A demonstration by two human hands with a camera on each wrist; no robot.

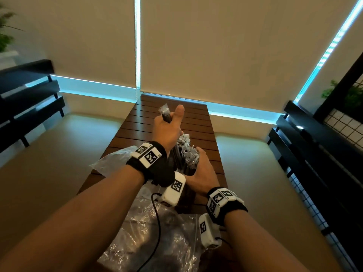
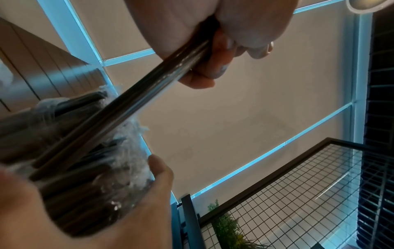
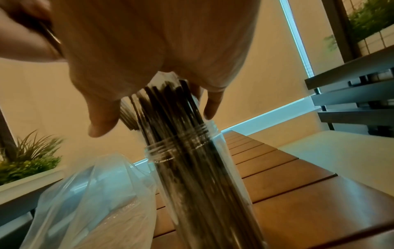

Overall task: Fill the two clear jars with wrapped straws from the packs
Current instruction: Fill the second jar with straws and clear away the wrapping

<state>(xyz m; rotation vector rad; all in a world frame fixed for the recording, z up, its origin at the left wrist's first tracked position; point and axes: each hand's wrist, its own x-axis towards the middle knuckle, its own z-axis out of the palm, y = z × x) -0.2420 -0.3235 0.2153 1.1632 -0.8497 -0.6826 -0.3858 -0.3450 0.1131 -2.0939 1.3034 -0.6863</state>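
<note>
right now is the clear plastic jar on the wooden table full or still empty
Close to full: the clear plastic jar is densely packed with dark wrapped straws rising past its threaded mouth. The left hand holds more straws above it.

A clear jar (image 3: 198,176) with a threaded neck stands upright on the slatted wooden table, packed with dark straws in clear wrappers (image 1: 187,152) whose crinkled tips rise above its mouth. A small bunch of wrapped straws (image 2: 136,101) slants down to the jar's mouth from above it on the far side. Crumpled clear packs lie on the table, one at the near edge (image 1: 141,238) and one left of the jar (image 3: 89,198).
</note>
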